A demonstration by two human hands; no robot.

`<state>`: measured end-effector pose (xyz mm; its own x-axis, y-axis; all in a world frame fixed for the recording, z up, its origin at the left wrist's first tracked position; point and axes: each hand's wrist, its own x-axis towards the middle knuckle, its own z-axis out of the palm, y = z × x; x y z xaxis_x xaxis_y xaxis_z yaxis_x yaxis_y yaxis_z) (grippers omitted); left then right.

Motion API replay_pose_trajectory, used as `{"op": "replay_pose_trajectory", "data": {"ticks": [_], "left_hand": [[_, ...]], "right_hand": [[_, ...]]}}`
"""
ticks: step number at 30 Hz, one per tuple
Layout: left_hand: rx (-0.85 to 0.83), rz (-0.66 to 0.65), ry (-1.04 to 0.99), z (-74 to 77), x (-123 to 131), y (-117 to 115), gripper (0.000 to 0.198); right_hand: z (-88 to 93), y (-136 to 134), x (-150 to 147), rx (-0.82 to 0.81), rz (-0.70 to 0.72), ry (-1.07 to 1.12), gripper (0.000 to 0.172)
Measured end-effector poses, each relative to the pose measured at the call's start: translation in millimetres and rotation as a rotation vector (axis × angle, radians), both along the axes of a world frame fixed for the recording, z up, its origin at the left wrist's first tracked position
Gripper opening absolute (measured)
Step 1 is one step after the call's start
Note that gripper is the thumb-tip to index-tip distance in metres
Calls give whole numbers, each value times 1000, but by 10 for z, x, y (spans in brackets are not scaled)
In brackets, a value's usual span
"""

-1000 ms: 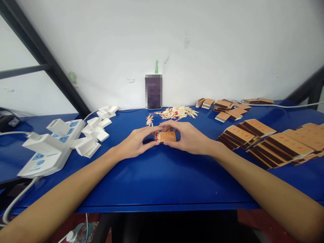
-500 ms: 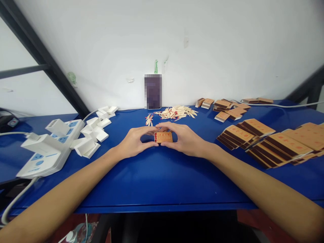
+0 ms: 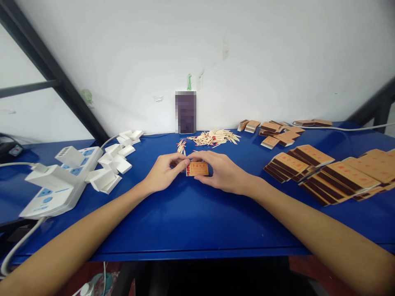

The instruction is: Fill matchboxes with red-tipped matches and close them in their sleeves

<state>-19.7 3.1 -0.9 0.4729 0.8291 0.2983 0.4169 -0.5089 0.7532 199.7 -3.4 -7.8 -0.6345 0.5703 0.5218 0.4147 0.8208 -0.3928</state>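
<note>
An orange matchbox [image 3: 199, 169] lies between my hands near the middle of the table, its printed face toward me. At its left end the inner tray shows, with red match heads in it. My right hand [image 3: 226, 170] grips the box, thumb at the lower edge and fingers over the top. My left hand [image 3: 163, 170] is closed at the box's upper left corner, thumb and fingertips together there; what lies between them is partly hidden. Just behind are a small bunch of loose matches [image 3: 181, 146] and a larger pile of matches [image 3: 216, 137].
On the right stand stacks of matchbox sleeves [image 3: 352, 174], with more sleeves [image 3: 271, 128] behind them. White box trays [image 3: 112, 158] are heaped at left beside a power strip [image 3: 70, 181] with plugged-in adapters. A pixelated dark rectangle [image 3: 186, 112] leans against the wall [image 3: 262, 53].
My left thumb has moved from the box's lower left corner up to its upper left. The box now tilts its printed face more toward me, still in my right hand.
</note>
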Motion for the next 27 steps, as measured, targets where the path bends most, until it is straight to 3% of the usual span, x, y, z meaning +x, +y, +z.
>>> {"op": "replay_pose_trajectory", "data": {"ticks": [4,10,17,27], "left_hand": [[-84,17,-78,-20,18,1,28],[-68,6,-117,-22,29,-6,19],[-61,92,-101,-46,31,3,20],[-140,4,-174,-46,19,16,22]], "right_hand": [[-8,-15,-21,16,-15,-7,50],[-22,-16,-21,13,-59,-31,49],[-13,-6,-21,1,-100,-56,43],[-31,10,-12,23,-102,-9,40]]}}
